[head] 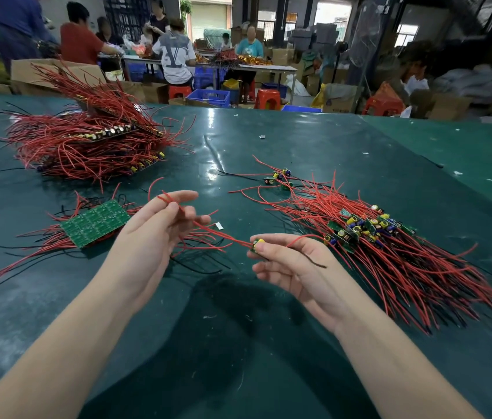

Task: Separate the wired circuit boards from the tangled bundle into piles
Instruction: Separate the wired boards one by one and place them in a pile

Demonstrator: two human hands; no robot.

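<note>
Red wire (208, 229) taut between both hands.

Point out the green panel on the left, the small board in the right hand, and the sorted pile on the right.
Green panel (95, 223): head view, middle of its flat green face.
Small board (258, 245): head view, yellow part at the right hand's fingertips.
Sorted pile (368, 226): head view, the cluster of boards at its top.

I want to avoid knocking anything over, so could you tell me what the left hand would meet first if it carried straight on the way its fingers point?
Probably nothing: the left hand points toward bare green table, though depth is unclear.
</note>
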